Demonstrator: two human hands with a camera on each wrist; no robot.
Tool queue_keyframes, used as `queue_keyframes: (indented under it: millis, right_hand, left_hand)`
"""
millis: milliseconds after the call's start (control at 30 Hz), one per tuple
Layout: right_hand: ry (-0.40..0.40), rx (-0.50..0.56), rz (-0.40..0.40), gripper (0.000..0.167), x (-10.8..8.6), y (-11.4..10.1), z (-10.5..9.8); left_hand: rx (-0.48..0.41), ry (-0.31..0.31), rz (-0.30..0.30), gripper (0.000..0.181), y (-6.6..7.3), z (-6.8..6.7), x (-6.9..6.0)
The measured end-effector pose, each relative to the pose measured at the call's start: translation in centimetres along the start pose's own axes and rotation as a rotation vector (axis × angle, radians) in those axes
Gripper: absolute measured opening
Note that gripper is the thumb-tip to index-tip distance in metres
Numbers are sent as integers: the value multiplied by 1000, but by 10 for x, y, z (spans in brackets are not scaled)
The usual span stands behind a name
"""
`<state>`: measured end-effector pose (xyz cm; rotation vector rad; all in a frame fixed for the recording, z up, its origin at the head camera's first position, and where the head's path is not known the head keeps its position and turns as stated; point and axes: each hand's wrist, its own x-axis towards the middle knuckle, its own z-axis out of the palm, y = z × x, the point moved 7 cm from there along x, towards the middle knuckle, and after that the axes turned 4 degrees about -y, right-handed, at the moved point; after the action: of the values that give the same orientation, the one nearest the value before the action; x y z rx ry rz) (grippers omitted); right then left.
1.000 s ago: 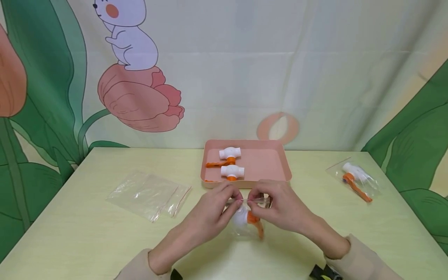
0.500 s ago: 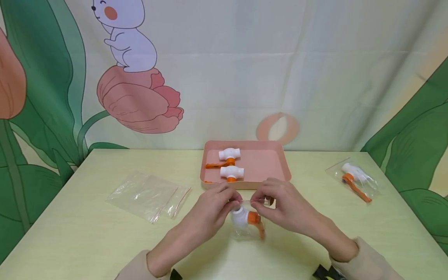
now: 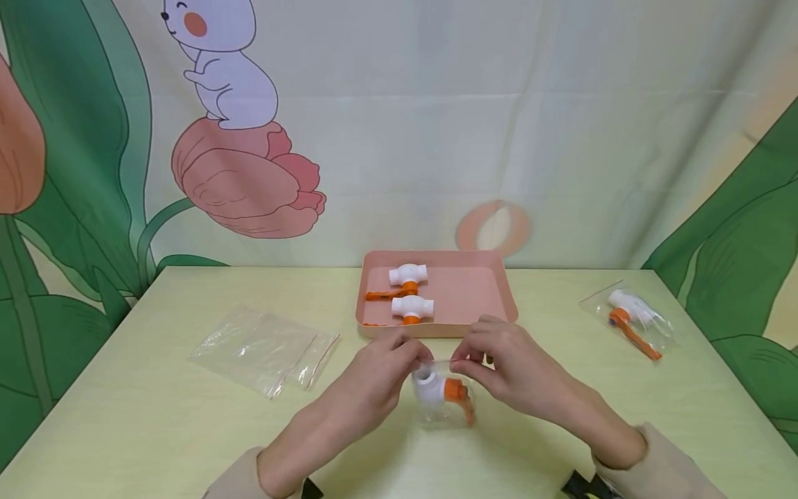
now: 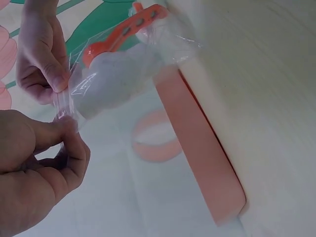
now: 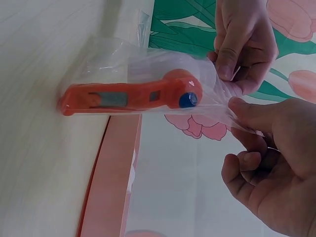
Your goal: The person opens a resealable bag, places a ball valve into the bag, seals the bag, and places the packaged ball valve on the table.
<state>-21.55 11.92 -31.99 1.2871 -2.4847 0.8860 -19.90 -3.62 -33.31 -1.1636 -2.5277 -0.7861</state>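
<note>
A clear zip bag (image 5: 116,52) with a white valve (image 3: 429,385) and its orange lever handle (image 5: 123,96) inside hangs between the two hands in front of the tray. My left hand (image 3: 377,371) pinches the bag's top edge at its left part. On the other side, my right hand (image 3: 508,360) pinches the same edge between thumb and forefinger. In the left wrist view the valve body (image 4: 116,74) shows through the film, below the fingers' grip. Its round opening faces up in the head view. Whether the bag's bottom touches the table cannot be told.
A pink tray (image 3: 461,294) behind the hands holds two white valves (image 3: 412,307) with orange handles. Flat clear zip bags (image 3: 255,346) lie on the left of the table. A bagged valve (image 3: 632,312) lies at the right. A printed curtain (image 3: 399,138) hangs behind.
The right hand has shifted slightly right along the bag's top edge, widening the space between the hands. More of the valve shows between them. Tray and loose bags have stayed put.
</note>
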Motion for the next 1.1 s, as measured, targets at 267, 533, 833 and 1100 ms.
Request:
queue_keyframes:
  millis: [267,533,833,1100]
  right_hand:
    - [-4,14,16,13,0,1,-1]
    - [4,1,18,14,-2,4,-1]
    - [27,4,25,13,-1,8,-4]
    - [29,43,10,13,-1,9,-5]
  left_hand:
    - [32,12,-1,7,0,0,-1]
    - [78,-25,-2,7,-4,1,1]
    - [76,-30,-69,11,-7,0,1]
    - [21,-29,-30,11,-14,1,0]
